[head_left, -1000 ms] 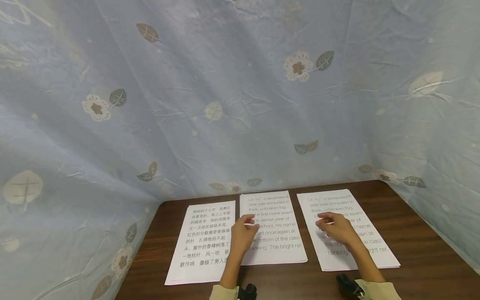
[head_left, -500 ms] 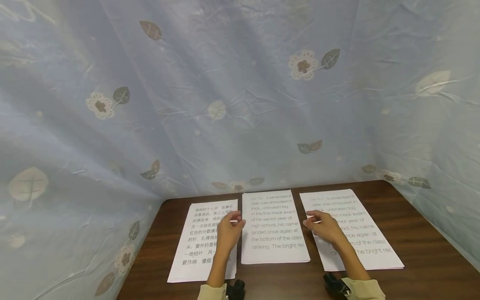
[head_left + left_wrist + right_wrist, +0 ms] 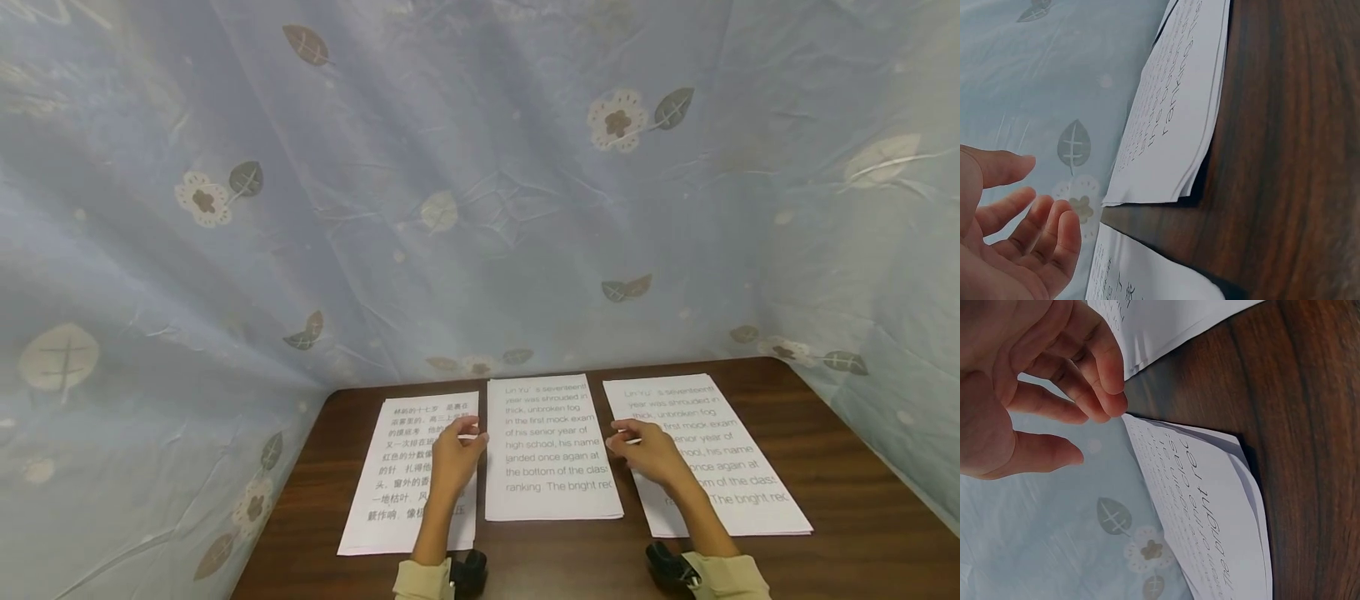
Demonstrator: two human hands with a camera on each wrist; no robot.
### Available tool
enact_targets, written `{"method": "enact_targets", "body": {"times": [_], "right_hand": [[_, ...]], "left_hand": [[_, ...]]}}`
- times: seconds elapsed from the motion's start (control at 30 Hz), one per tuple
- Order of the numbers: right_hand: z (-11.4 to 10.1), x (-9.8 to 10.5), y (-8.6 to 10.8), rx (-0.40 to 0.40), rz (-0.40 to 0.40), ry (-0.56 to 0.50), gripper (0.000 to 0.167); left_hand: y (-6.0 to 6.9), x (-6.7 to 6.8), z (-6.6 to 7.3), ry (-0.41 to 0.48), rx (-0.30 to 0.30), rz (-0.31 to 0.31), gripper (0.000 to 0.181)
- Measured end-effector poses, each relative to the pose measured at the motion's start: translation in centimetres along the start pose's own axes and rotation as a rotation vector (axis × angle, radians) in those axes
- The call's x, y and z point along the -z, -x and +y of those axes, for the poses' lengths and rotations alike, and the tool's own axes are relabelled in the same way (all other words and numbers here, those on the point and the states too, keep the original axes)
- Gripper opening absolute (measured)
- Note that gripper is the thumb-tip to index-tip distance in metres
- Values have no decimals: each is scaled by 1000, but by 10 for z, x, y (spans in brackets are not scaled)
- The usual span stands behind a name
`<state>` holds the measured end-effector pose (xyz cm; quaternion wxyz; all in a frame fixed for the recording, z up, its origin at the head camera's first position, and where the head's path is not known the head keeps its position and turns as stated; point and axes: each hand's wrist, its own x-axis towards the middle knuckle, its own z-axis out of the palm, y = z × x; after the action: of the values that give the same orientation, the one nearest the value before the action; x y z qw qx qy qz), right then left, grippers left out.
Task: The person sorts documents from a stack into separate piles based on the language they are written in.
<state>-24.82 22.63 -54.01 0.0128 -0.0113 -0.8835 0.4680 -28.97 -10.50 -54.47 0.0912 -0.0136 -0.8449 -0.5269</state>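
Three stacks of printed paper lie in a row. The left stack [image 3: 408, 492] bears Chinese characters; the middle stack [image 3: 551, 450] and the right stack [image 3: 742, 467] bear English text. Over the right edge of the left stack hovers my left hand [image 3: 454, 454], its fingers loosely bent and holding nothing. My right hand [image 3: 651, 452] is above the left edge of the right stack, likewise with nothing between thumb and fingers. In the left wrist view a gap shows between thumb and fingers [image 3: 1032, 231]. The right wrist view shows the right thumb [image 3: 1041, 455] apart from its fingers.
The stacks rest on a dark brown wooden table [image 3: 570, 558]. A pale blue curtain [image 3: 480, 250] with leaf and flower prints hangs behind and around it. Black devices are strapped at the left wrist [image 3: 470, 571] and right wrist [image 3: 670, 567].
My left hand has moved left, from the middle stack to the left stack. The right hand has shifted left toward its stack's edge. The paper stacks keep their places.
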Motion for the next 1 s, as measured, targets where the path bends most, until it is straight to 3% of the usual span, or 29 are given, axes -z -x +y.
{"method": "enact_targets", "body": {"times": [1.0], "right_hand": [[-1, 0, 1, -22, 13, -14, 45]], "left_hand": [[3, -3, -2, -32, 32, -34, 43]]}}
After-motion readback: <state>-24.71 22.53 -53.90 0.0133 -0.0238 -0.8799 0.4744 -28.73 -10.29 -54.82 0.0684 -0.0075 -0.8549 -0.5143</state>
